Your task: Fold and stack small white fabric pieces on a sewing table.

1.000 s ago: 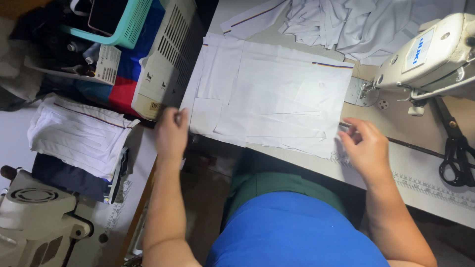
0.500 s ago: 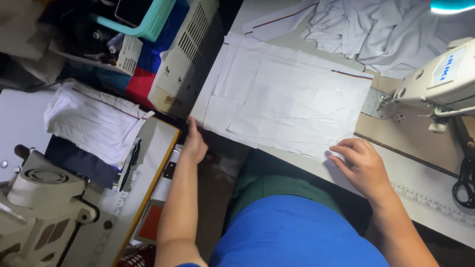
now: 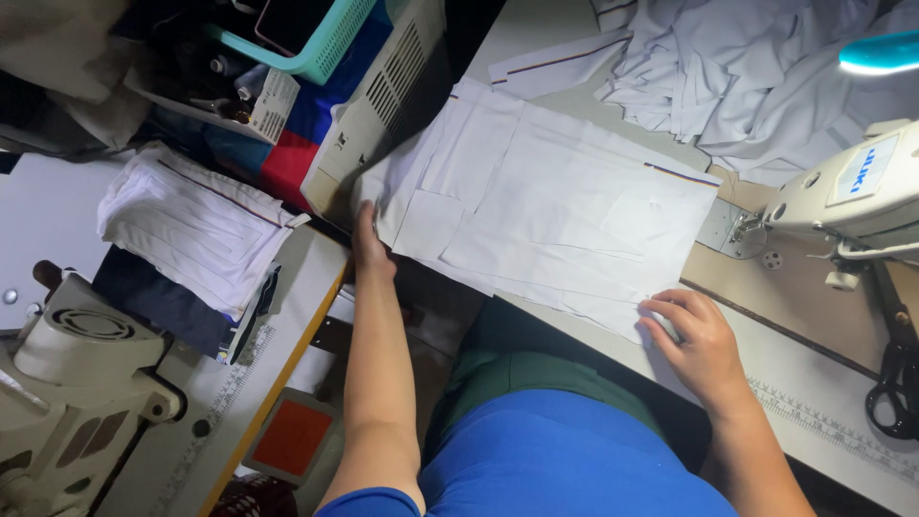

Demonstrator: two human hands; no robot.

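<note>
A flat stack of white cloth pieces point(image 3: 565, 215) lies spread on the sewing table point(image 3: 804, 316), just left of the sewing machine point(image 3: 852, 196). The left hand point(image 3: 369, 244) rests at the stack's far left corner, where the cloth hangs over the table edge; its fingers point up along that edge, touching the cloth, but I cannot tell whether they pinch it or only press against it. The right hand point(image 3: 694, 335) lies on the stack's near right corner, fingers curled loosely and spread on the cloth, pressing it flat rather than gripping it.

A thin dark stripe runs along the stack's right edge, the one nearest the sewing machine. Beyond the stack, behind the machine, sits a loose heap of white fabric point(image 3: 737, 77). A pair of black scissors point(image 3: 895, 378) lies on the table to the right of the machine's base.

Left of the stack, off the table, a beige box with vents point(image 3: 383, 91) stands beside a teal basket point(image 3: 306, 43). Further left, a folded bundle of white cloth point(image 3: 191, 225) rests on a second table point(image 3: 239, 383), near 1 more machine point(image 3: 72, 373).
</note>
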